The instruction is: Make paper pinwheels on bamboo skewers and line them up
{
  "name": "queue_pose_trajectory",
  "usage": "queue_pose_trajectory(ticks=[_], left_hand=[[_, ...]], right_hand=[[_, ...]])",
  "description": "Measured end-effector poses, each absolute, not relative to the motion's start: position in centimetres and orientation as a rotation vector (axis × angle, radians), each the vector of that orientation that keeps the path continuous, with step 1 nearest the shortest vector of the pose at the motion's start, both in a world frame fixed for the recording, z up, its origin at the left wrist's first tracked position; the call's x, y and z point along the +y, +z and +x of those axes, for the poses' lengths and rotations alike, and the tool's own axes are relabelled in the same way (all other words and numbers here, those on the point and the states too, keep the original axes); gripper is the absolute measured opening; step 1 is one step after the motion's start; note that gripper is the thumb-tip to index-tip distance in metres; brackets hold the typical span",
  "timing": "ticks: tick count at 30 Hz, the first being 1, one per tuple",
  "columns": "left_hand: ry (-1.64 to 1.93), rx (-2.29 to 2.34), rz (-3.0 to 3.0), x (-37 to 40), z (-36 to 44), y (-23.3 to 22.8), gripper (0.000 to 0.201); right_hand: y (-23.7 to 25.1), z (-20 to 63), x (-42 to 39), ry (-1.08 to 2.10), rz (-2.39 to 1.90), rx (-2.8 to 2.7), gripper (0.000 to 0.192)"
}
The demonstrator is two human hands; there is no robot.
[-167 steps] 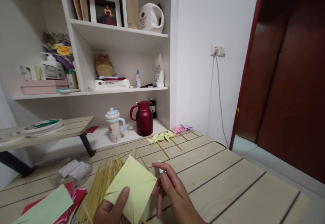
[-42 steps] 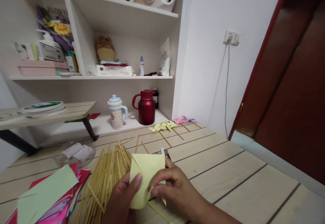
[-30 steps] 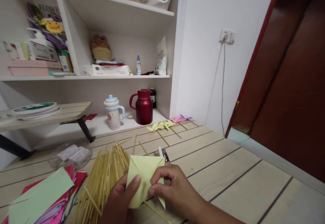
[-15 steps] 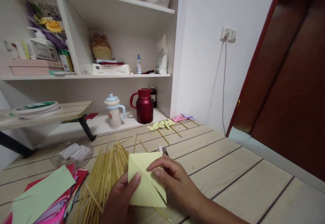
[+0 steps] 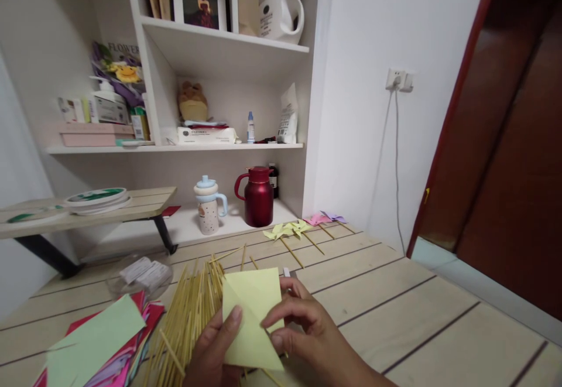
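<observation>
1. Two hands share one yellow paper square [image 5: 251,317], held up just above the table [image 5: 395,311]; the left hand [image 5: 215,352] pinches its lower left edge under the thumb.
2. The right hand [image 5: 302,328] closes thumb and forefinger on a flap at the right edge, so a fold looks to be in hand; next it likely needs that flap drawn to the centre.
3. Left of the grip lies a pile of sticks [image 5: 188,311], then coloured sheets [image 5: 96,346].
4. Beyond the grip rest finished pinwheels [image 5: 287,230].
</observation>
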State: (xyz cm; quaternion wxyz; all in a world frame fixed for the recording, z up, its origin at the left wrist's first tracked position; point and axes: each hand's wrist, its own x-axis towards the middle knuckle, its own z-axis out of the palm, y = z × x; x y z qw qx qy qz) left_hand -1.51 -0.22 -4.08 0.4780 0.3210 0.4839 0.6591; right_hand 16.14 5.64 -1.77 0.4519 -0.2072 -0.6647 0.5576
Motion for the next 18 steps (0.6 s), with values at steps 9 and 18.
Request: queue_pose_trajectory(ticks=[9,18], left_hand=[[1.435,0.76,0.398,0.0,0.1,-2.6,0.026],[1.429,0.865,0.443,-0.5,0.9,-1.5,0.046]], right_hand=[[-1.6,16.1,5.4,1.288,-0.427,-1.718,0.011],[-1.4,16.0,5.3,1.325,-0.558,-1.627,0.019]])
